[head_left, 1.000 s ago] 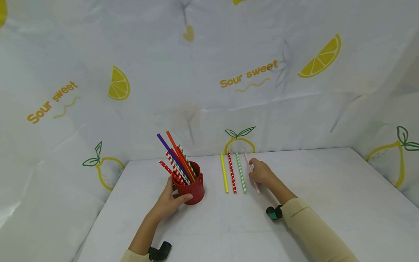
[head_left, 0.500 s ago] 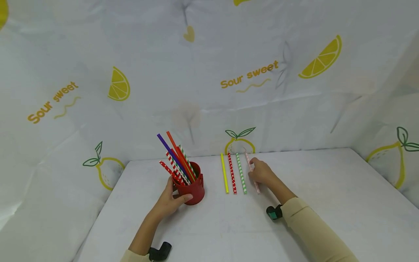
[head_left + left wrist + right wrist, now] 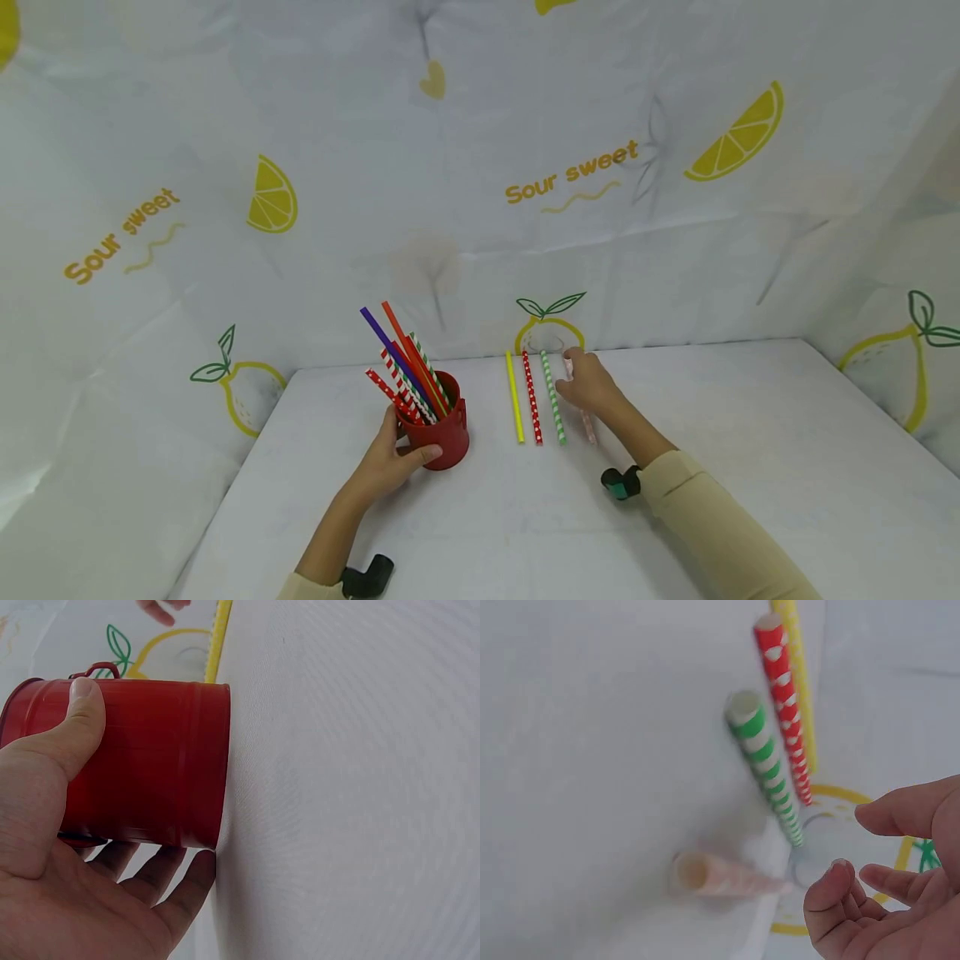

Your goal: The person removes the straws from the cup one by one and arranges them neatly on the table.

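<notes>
In the head view, my left hand [image 3: 390, 460] grips a small red metal bucket [image 3: 450, 440], thumb on the near side and fingers round the other. Several paper straws [image 3: 408, 379], purple, orange, red-and-white and green-and-white, lean out of it to the left. My right hand [image 3: 594, 387] is over the pale pink straw [image 3: 588, 429], which lies on the table. The right wrist view shows thumb and index finger apart with nothing between them. Left of the pink one lie a green-and-white striped straw [image 3: 553, 400], a red spotted straw [image 3: 532, 400] and a yellow straw [image 3: 514, 400], roughly parallel.
The white-covered table [image 3: 495, 533] ends at a white cloth backdrop [image 3: 480, 275] printed with lemons and lettering. The straws' far ends lie close to that back edge.
My right hand has shifted slightly left and away from me, its thumb and fingers spreading apart off the pink straw. My left hand and the bucket have not moved.
</notes>
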Available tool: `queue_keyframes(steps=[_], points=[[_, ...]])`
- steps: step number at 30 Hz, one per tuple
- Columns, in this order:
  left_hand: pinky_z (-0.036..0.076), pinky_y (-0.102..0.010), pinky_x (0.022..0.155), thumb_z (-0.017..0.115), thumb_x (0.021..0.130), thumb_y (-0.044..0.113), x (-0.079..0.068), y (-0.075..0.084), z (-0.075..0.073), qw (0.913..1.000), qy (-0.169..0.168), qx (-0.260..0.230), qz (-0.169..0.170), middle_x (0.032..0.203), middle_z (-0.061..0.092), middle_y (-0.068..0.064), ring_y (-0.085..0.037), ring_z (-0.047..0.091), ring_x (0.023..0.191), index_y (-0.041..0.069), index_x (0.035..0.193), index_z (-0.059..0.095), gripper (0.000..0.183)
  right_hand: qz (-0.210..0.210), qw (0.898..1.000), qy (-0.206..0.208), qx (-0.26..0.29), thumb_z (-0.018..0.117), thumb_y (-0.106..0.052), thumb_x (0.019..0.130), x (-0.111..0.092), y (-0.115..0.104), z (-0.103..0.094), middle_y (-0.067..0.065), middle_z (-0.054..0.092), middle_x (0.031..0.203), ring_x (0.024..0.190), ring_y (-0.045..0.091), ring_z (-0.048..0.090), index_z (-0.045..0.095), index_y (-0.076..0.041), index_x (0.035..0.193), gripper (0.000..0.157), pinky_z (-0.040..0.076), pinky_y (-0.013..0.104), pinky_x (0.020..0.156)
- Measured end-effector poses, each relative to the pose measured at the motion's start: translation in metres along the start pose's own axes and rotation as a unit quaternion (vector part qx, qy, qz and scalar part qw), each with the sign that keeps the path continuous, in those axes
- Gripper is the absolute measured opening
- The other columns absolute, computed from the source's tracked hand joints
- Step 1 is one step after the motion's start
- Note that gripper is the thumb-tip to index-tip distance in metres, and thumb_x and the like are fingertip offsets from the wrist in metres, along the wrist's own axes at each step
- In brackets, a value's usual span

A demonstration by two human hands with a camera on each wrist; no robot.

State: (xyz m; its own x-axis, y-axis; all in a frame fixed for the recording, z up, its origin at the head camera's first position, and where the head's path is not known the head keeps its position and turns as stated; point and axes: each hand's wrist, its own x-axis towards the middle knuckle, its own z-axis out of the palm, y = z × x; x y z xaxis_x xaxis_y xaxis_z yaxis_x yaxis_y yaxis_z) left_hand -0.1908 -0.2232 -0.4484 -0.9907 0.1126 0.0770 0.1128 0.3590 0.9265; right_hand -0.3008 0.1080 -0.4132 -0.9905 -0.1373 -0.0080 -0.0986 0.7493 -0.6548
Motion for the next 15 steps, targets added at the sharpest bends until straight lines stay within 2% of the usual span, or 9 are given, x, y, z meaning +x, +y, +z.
queue_keyframes(steps=[4,7,10,15], points=[[0.05,-0.05,0.098,0.083,0.084,0.029,0.0,0.0,0.0,1.0,0.0,0.003,-0.001,0.152,0.041,-0.011,-0.039,0.04,0.138,0.02,0.155,0.018,0.096,-0.046,0.999,-0.001,0.011,0.065,-0.01,0.092,-0.005,-0.015,0.001,0.026,0.057,0.116,0.099,0.035,0.058,0.044,0.006,0.141,0.055,0.054,0.047,0.082],[0.05,-0.051,0.099,0.083,0.085,0.029,0.0,-0.001,0.0,1.0,-0.002,0.005,0.003,0.152,0.04,-0.011,-0.038,0.039,0.139,0.019,0.155,0.018,0.096,-0.081,0.996,0.0,0.031,0.064,-0.011,0.093,-0.012,-0.029,0.004,0.021,0.058,0.111,0.092,0.03,0.056,0.047,0.005,0.14,0.052,0.053,0.041,0.074],[0.049,-0.051,0.099,0.082,0.085,0.028,0.001,-0.001,0.0,0.9999,-0.003,0.006,0.008,0.152,0.04,-0.01,-0.037,0.039,0.139,0.019,0.155,0.019,0.095,-0.114,0.992,0.003,0.052,0.064,-0.009,0.094,-0.019,-0.043,0.008,0.019,0.059,0.109,0.09,0.029,0.057,0.05,0.004,0.137,0.047,0.054,0.038,0.072],[0.05,-0.051,0.099,0.081,0.086,0.026,0.001,-0.002,0.0,0.9998,-0.005,0.005,0.017,0.152,0.041,-0.013,-0.04,0.039,0.139,0.015,0.155,0.018,0.095,-0.152,0.987,0.007,0.059,0.063,-0.009,0.094,-0.029,-0.069,0.014,0.013,0.061,0.107,0.093,0.025,0.059,0.06,0.0,0.128,0.036,0.056,0.036,0.077]])
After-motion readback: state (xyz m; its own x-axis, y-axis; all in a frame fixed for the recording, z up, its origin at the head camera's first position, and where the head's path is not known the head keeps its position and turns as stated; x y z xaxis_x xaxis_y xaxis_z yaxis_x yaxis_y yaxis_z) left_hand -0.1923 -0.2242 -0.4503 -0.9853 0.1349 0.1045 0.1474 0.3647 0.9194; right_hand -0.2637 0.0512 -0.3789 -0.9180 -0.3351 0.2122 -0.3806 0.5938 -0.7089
